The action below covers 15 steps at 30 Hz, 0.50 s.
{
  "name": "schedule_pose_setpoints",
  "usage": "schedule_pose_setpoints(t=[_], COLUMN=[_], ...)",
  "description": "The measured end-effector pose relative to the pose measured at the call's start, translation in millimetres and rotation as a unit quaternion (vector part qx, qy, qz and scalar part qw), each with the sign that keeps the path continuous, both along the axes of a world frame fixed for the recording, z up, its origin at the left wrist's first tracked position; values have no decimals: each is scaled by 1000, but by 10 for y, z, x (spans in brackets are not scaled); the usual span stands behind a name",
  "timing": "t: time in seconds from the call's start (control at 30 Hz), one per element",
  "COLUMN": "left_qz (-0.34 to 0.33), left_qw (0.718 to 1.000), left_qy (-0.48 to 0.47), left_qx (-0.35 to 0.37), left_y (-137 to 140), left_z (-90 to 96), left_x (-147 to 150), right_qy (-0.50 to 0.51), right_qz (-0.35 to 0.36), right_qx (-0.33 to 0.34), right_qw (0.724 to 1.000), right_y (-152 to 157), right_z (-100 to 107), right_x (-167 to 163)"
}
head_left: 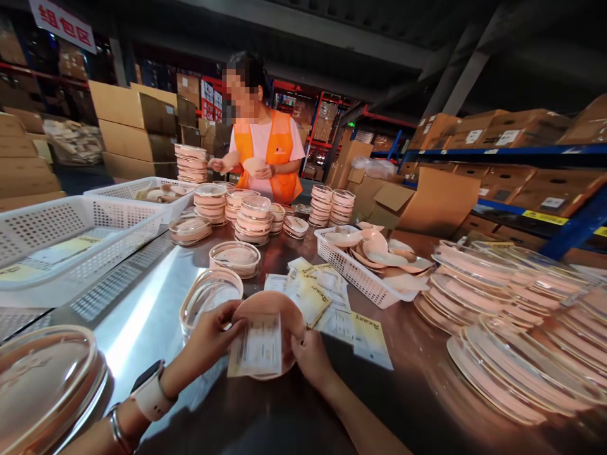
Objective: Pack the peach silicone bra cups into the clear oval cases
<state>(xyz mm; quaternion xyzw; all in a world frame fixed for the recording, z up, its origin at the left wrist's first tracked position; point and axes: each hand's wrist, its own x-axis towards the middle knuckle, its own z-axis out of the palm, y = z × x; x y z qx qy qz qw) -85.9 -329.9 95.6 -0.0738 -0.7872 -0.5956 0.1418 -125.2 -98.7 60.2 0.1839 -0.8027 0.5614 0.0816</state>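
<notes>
In front of me I hold a round, skin-coloured pad (290, 316) over the table. My left hand (220, 328) pinches its left edge together with a printed white-and-yellow leaflet (258, 347), which lies against the pad's face. The right edge of the pad is gripped by my right hand (310, 354), thumb on the near side. Just behind my left hand stands an open clear round case (208, 294). Beyond the pad, several similar leaflets (308, 300) lie spread on the metal table. A white basket (353, 276) heaped with loose skin-coloured pads sits behind them.
Stacked filled clear cases (502, 366) crowd the right side; another stack (47, 379) is at near left. More stacks (256, 218) stand mid-table. White crates (109, 218) line the left. Across the table, a person in an orange vest (275, 151) handles pads.
</notes>
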Motion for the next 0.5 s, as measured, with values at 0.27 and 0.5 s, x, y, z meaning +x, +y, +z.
schedule_pose_setpoints(t=[0.27, 0.5], left_qz=[101, 69], left_qw=[984, 882], left_qy=[122, 243], left_qx=[-81, -398], left_y=[-53, 36], left_z=[-36, -216], left_x=[-16, 18], right_qy=[-49, 38], right_qz=[-228, -343], right_qx=[-302, -336], right_qw=[924, 877], right_y=[274, 741], right_z=[236, 818], right_x=[-262, -669])
